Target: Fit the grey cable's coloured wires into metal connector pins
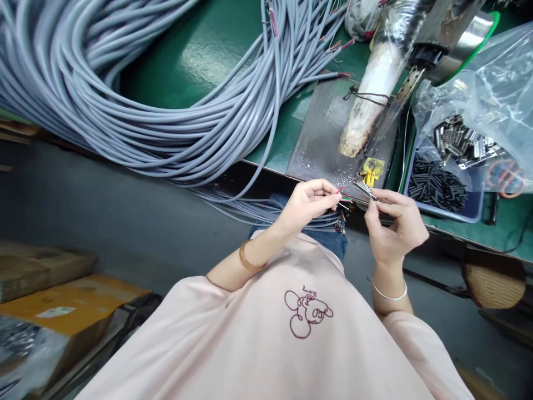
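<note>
My left hand pinches the end of a grey cable, with its thin coloured wires, red and green among them, sticking out past the fingertips. A short gap to the right, my right hand grips a small metal connector between thumb and fingers. Just beyond the connector, a yellow clamp-like holder sits near the front edge of a dark metal plate. Above the plate, a white wrapped tool body slants down with its scorched end close to the surface.
A large bundle of grey cables covers the bench's left side. At right, a blue bin holds black sleeves and a plastic bag of metal connectors. Orange-handled scissors lie beside it. A green-rimmed spool stands behind.
</note>
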Demonstrator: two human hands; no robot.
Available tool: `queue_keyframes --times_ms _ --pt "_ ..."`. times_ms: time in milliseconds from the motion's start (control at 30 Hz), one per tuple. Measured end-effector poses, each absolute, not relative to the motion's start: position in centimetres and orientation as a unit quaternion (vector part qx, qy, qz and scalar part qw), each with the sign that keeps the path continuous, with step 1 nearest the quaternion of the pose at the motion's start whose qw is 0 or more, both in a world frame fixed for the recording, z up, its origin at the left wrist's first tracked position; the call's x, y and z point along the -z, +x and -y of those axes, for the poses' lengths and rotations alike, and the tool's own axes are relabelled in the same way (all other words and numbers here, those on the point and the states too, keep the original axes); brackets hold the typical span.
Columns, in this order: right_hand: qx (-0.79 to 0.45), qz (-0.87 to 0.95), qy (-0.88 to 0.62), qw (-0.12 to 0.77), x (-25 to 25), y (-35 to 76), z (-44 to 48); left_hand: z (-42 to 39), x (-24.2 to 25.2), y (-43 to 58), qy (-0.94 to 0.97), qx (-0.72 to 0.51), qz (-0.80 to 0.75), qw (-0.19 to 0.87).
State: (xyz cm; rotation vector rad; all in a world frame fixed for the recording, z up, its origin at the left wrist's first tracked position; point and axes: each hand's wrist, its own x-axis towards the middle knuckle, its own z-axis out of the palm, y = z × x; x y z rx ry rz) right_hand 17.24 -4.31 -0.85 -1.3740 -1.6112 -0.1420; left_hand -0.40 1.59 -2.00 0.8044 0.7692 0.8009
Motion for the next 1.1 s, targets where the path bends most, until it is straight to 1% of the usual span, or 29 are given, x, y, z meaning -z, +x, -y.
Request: queue_keyframes --times_ms 167,367,433,567,900,1100 --pt "0.076 0.7 -0.541 0.46 1.1 17.2 4.2 -2.0 1.6 0.0 0.393 -0.398 -0.358 0.748" --pt "-0.034 0.648 -0.573 0.501 1.6 17.4 4.1 -2.7 1.2 0.3 0.419 -0.427 -0.365 0.713" --pt "-0.055 0.642 -0.568 0.512 1.6 17.4 4.0 -2.9 1.2 0.5 0.423 -0.432 -0.355 0.712" --pt "-0.053 0.644 -0.562 0.516 1.6 17.5 3.6 -3.0 1.3 0.9 0.423 -0.432 -0.357 0.712" --pt "-0.046 0.64 -0.563 0.521 1.7 17.6 3.1 -3.3 1.1 1.9 0.44 -0.48 -0.35 0.674" --pt "-0.04 0.647 -0.552 0.524 1.5 17.6 2.9 -3.3 1.3 2.0 0.458 -0.489 -0.351 0.654"
